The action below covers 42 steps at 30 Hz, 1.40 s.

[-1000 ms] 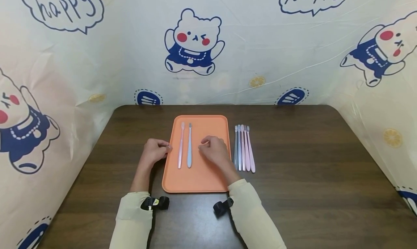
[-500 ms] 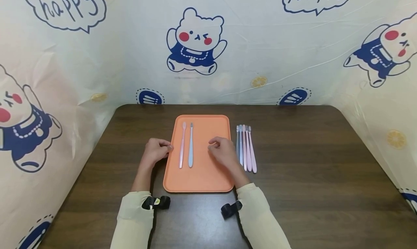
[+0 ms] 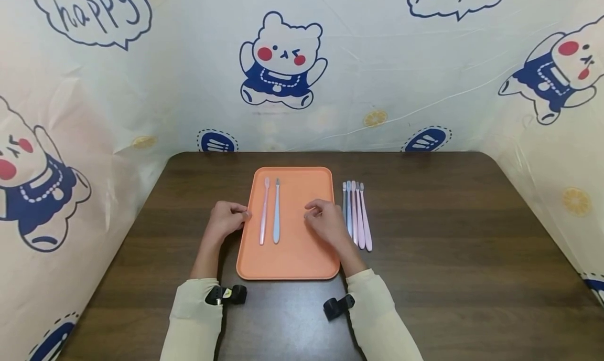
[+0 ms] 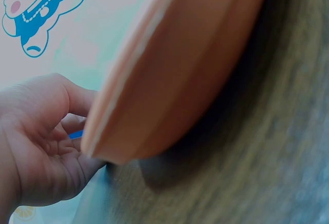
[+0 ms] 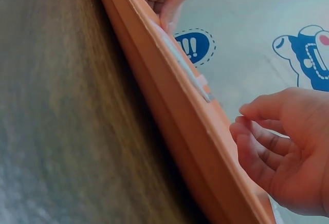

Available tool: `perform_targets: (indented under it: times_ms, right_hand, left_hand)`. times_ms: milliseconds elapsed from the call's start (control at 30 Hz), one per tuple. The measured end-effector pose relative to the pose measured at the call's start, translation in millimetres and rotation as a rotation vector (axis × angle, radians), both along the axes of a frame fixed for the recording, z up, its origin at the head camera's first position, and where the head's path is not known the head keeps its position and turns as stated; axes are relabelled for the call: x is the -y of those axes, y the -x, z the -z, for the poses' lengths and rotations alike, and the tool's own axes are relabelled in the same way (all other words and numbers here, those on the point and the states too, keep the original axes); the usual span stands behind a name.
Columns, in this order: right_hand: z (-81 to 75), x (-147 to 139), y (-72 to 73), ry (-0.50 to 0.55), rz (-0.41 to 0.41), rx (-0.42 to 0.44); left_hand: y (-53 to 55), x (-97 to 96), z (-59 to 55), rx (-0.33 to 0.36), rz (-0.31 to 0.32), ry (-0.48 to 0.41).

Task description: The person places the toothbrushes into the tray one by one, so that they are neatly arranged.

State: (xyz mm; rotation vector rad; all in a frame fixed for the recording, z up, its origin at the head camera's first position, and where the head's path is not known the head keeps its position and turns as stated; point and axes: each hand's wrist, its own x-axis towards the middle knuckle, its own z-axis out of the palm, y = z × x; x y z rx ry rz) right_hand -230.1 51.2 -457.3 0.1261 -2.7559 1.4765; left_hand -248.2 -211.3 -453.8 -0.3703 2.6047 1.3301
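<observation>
An orange tray lies on the table with a pink toothbrush and a blue toothbrush side by side on its left half. My left hand pinches the tray's left rim; in the left wrist view, the thumb lies at the rim while the other fingertips are hidden behind it. Over the tray's right half hovers my right hand, fingers loosely bent, nothing between them, as the right wrist view of that hand confirms. Just right of the tray, a row of several blue and pink toothbrushes lies on the table.
The brown wooden table extends to both sides. A patterned sheet with bear drawings stands behind it and along the sides. Black cameras sit on the left sleeve and right sleeve.
My right hand has shifted right over the tray, away from the blue toothbrush, mostly in the first half second. The left hand stays at the rim, and the toothbrushes keep their places.
</observation>
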Motion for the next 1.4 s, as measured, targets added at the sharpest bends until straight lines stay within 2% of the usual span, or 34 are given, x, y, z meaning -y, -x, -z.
perform_targets:
  times_ms: [333,500,700,967,1400]
  right_hand:
    - [-3.4,-9,-2.4,0.005,-0.009,-0.029]
    - [-5.1,-21,-0.6,-0.005,-0.002,-0.06]
    - [-5.5,-41,3.8,0.005,0.015,-0.111]
    - [-7.0,-73,4.4,-0.021,0.046,-0.028]
    - [-4.0,-115,3.8,-0.045,0.114,0.068]
  left_hand:
    - [-0.7,0.4,-0.3,0.007,-0.002,0.005]
    - [-1.2,-0.3,-0.5,0.022,-0.003,0.011]
    - [-0.3,-0.1,-0.1,0.003,-0.007,0.003]
    - [-1.0,-0.1,0.1,-0.005,-0.002,-0.008]
    - [-2.5,0.4,-0.3,0.02,0.001,0.003]
